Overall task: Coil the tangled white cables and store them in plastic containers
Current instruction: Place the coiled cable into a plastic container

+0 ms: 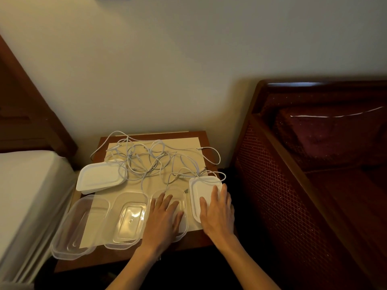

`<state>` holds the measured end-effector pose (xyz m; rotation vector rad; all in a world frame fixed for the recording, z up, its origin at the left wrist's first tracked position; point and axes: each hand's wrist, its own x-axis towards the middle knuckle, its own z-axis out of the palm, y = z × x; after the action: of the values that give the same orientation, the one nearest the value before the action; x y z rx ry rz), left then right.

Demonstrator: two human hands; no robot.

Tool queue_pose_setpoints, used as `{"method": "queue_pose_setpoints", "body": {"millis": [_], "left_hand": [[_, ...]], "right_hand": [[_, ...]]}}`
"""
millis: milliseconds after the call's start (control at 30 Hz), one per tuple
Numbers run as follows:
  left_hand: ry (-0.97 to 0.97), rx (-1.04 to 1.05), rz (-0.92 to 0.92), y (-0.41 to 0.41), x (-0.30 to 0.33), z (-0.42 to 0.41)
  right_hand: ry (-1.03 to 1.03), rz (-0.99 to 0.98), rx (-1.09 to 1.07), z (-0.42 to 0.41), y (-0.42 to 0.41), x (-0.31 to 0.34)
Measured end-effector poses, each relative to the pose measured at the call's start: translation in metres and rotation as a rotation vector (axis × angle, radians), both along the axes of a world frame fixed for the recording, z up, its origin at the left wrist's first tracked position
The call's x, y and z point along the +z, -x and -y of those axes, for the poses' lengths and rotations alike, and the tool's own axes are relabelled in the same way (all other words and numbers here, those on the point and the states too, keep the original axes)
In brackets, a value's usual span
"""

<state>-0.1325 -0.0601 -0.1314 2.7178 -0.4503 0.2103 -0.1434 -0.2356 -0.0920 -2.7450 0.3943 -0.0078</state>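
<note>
A small wooden table (194,241) stands between a bed (27,197) on the left and a dark red armchair (314,164) on the right, against a pale wall. A beige mat (188,147) covers most of the tabletop. The tangled white cables (150,162) sprawl loose across the far half of the mat, uncoiled, with loops trailing past the table's back edge. Three clear plastic containers stand in a row along the near edge: the left container (73,227), the middle container (129,218) and the right container (182,206). A white lid (98,176) lies at the far left; a second white lid (202,185) lies at the right. The left hand (163,218) rests flat over the right container, fingers spread, its grip apart. The right hand (217,214) lies flat on the second lid, fingers straight, seemingly pressing on it rather than clasping it
</note>
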Motion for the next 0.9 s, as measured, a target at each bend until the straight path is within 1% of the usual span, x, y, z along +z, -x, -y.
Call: {"method": "queue_pose_setpoints", "body": {"millis": [167,233,300,367,467,567,633,800,900], "left_hand": [[0.143,-0.038,0.063,-0.013,0.024,0.028],[0.104,-0.124,0.056,-0.02,0.032,0.043],[0.01,-0.19,-0.019,-0.026,0.038,0.053],[-0.041,-0.185,-0.095,-0.028,0.039,0.057],[-0.058,-0.164,-0.134,-0.027,0.037,0.057],[-0.011,-0.138,-0.192,-0.024,0.034,0.056],[0.009,-0.135,-0.213,-0.024,0.033,0.057],[0.007,-0.131,-0.196,-0.025,0.037,0.06],[-0.031,-0.131,-0.187,-0.025,0.039,0.061]], "right_hand": [[-0.043,0.084,0.087,0.02,-0.006,0.001],[-0.024,0.098,0.133,0.028,-0.01,-0.002],[-0.006,0.098,0.168,0.035,-0.013,-0.005],[0.002,0.088,0.204,0.04,-0.014,-0.008],[0.0,0.049,0.251,0.045,-0.017,-0.012],[-0.097,0.0,0.292,0.045,-0.021,-0.015],[-0.117,-0.013,0.311,0.045,-0.022,-0.017],[-0.242,-0.032,0.282,0.046,-0.025,-0.02],[-0.31,-0.021,0.276,0.046,-0.028,-0.02]]}}
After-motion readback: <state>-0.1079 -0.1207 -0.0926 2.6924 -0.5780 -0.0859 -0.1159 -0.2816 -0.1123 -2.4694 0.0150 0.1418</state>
